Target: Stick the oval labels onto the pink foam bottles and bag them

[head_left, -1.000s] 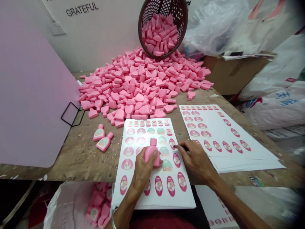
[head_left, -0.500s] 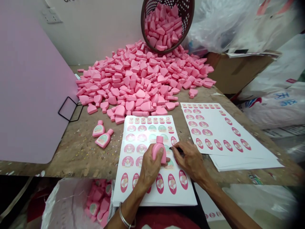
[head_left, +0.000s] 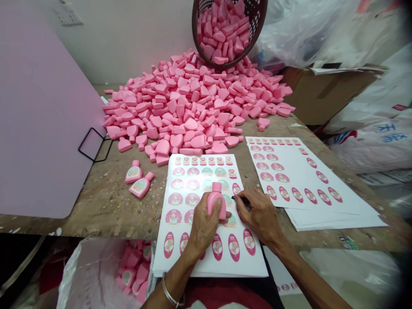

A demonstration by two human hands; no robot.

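Note:
My left hand is closed round a small pink bottle, held over a sticker sheet that lies at the table's front edge. My right hand pinches a thin dark tool, its tip on the sheet just right of the bottle. The sheet carries rows of round and oval pink labels, and some places are bare.
A big heap of pink bottles spills from a tipped brown basket at the back. Two labelled bottles lie to the left. More sticker sheets are stacked on the right. A pink board stands left; a bag of bottles hangs below.
My left hand with the bottle shifted slightly right and up the sheet. My right hand moved left, bringing the tool tip close beside the bottle.

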